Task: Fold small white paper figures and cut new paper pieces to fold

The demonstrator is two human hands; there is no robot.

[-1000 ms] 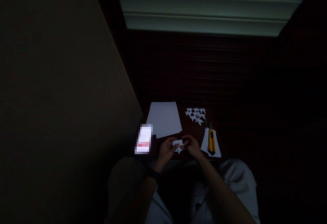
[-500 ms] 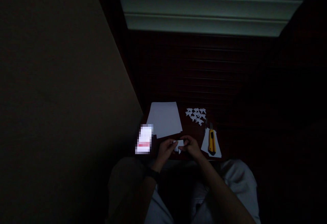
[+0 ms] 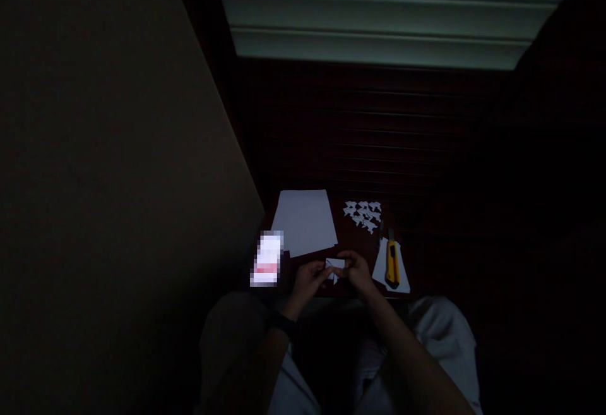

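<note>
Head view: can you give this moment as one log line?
left hand + right hand: pinching folded paper piece | yellow utility knife: untouched on table

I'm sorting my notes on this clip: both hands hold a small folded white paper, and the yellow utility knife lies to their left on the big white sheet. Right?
Not quite. The head view shows the yellow utility knife right of the hands, on a small white paper scrap. The big white sheet lies bare. Left hand and right hand do hold the small folded white paper.

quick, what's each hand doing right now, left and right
Left hand: closed, pinching the left end of the small folded white paper piece.
Right hand: closed, pinching the right end of the same piece.
</note>
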